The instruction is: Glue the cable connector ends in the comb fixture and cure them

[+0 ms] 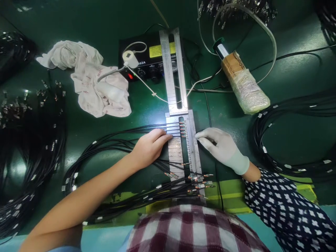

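Note:
My bare left hand (150,147) pinches a black cable (175,136) against the slotted metal fixture (175,150). Several cables lie side by side across the fixture's upper part, their small metal connectors (183,128) in a row over its slot. My right hand (221,147), in a white glove, is at the fixture's right edge with thumb and forefinger drawn together. Whatever sits between those fingertips is too small to make out. Below my left hand, more cables with loose connector ends (196,177) lie over the lower part of the fixture.
A slotted metal bar (166,70) extends back over a black control box (147,73). White cloth (105,94) lies left of it, with a small lamp (130,59) nearby. On the right are a wrapped tool (245,84) with a hose and a cable coil (258,140); cable bundles (34,171) fill the left.

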The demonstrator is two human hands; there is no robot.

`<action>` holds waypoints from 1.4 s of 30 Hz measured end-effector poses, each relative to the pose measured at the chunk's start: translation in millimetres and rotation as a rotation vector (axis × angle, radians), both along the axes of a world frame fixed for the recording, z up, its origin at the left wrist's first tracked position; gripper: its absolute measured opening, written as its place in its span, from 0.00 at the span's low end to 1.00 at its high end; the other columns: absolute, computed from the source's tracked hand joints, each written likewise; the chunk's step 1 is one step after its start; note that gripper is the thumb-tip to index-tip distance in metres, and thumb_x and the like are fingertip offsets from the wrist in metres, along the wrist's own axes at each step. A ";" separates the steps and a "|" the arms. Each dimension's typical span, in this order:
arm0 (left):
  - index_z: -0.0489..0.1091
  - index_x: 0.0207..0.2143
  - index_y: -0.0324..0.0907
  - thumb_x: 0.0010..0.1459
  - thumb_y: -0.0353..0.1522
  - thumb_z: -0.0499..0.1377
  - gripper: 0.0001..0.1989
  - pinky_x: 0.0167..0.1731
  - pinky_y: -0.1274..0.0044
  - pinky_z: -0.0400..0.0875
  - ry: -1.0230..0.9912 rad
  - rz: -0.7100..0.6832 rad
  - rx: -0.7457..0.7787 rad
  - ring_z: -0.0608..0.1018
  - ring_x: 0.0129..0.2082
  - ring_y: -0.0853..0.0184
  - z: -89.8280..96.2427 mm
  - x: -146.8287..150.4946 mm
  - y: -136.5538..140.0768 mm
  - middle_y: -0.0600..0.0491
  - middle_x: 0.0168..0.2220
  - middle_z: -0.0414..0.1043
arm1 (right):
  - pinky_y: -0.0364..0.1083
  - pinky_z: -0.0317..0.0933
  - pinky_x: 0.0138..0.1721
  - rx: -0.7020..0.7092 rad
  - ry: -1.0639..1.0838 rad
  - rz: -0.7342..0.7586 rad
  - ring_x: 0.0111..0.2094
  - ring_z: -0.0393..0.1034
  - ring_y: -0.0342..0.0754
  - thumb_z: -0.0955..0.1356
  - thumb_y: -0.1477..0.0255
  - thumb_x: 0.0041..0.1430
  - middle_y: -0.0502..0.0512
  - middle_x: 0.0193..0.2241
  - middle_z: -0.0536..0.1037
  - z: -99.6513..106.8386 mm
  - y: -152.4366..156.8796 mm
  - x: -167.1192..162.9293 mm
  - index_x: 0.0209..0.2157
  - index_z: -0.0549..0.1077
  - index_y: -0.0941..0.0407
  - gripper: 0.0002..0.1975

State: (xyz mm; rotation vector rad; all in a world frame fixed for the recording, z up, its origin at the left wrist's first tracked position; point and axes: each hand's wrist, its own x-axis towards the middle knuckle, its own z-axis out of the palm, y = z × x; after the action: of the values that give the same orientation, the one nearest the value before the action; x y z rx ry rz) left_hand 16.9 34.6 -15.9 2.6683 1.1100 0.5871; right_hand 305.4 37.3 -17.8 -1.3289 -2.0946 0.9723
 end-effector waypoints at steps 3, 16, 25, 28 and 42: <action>0.70 0.49 0.42 0.67 0.27 0.50 0.13 0.40 0.76 0.73 -0.121 0.014 -0.133 0.76 0.40 0.67 -0.4 1.4 4.2 0.48 0.40 0.73 | 0.50 0.66 0.45 -0.003 0.001 0.000 0.41 0.75 0.50 0.64 0.69 0.67 0.49 0.39 0.81 1.0 -0.3 -0.1 0.39 0.77 0.50 0.09; 0.72 0.54 0.50 0.65 0.25 0.51 0.20 0.30 0.72 0.54 0.230 0.138 0.187 0.64 0.31 0.64 -8.2 -6.7 -19.3 0.50 0.31 0.65 | 0.50 0.64 0.48 0.002 0.020 0.012 0.41 0.74 0.50 0.65 0.70 0.67 0.48 0.38 0.81 -2.3 0.9 -0.1 0.40 0.77 0.50 0.08; 0.66 0.56 0.42 0.69 0.31 0.51 0.16 0.37 0.71 0.59 0.179 0.118 -0.181 0.71 0.38 0.65 10.4 -0.6 -40.9 0.51 0.40 0.74 | 0.50 0.64 0.45 0.048 0.018 0.014 0.40 0.74 0.50 0.65 0.71 0.67 0.49 0.39 0.81 -2.7 -6.0 3.1 0.40 0.77 0.51 0.08; 0.68 0.47 0.42 0.68 0.35 0.54 0.09 0.42 0.72 0.61 0.032 0.039 -0.462 0.71 0.41 0.66 18.5 -2.4 -45.6 0.52 0.41 0.73 | 0.49 0.64 0.45 0.077 0.017 0.038 0.41 0.73 0.50 0.64 0.71 0.67 0.49 0.38 0.80 -5.3 -12.5 6.6 0.40 0.77 0.51 0.08; 0.68 0.38 0.42 0.68 0.31 0.52 0.07 0.41 0.74 0.65 -0.022 0.014 -0.742 0.70 0.39 0.67 27.3 -1.7 -35.4 0.53 0.37 0.70 | 0.48 0.63 0.47 0.062 0.021 0.041 0.41 0.73 0.48 0.65 0.72 0.68 0.47 0.39 0.81 -5.6 -11.3 6.0 0.42 0.77 0.51 0.08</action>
State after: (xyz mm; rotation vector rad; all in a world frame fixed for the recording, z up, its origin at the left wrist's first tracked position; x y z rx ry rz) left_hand 15.3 -0.8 11.5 2.0056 1.0690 0.1487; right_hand 311.5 26.0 -23.5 -1.2444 -2.1270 0.9259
